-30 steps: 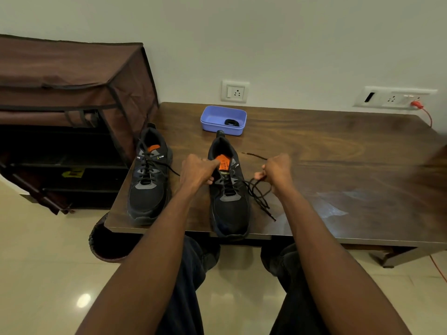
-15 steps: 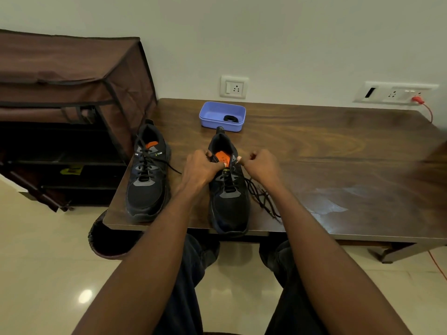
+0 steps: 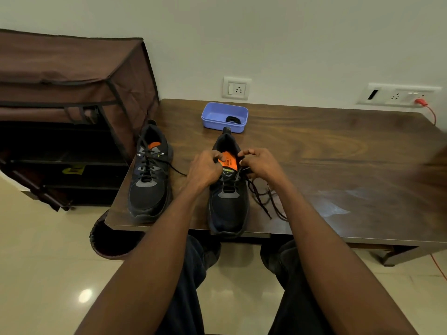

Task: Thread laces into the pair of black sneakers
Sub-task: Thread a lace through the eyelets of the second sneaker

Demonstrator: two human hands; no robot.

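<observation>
Two black sneakers stand on the wooden table (image 3: 314,146), toes toward its near edge. The left sneaker (image 3: 148,180) sits near the near-left corner, fully laced, with one lace end trailing across the tabletop to its right. The right sneaker (image 3: 228,201) stands at the middle of the near edge, its toe slightly overhanging; its orange insole (image 3: 227,162) is visible through the collar.

The left hand (image 3: 205,169) has curled fingers gripping the left side of the right sneaker's collar at the upper eyelets. The right hand (image 3: 261,164) has curled fingers pinching the black lace (image 3: 263,197) at the right side of the collar. The lower eyelets are threaded; the loose remainder of the lace lies coiled on the tabletop just right of the shoe.

A blue plastic tray (image 3: 223,117) holding a small black item (image 3: 233,120) sits toward the far edge, just beyond the right sneaker's heel. A brown fabric shoe rack (image 3: 72,93) stands beside the left edge.
</observation>
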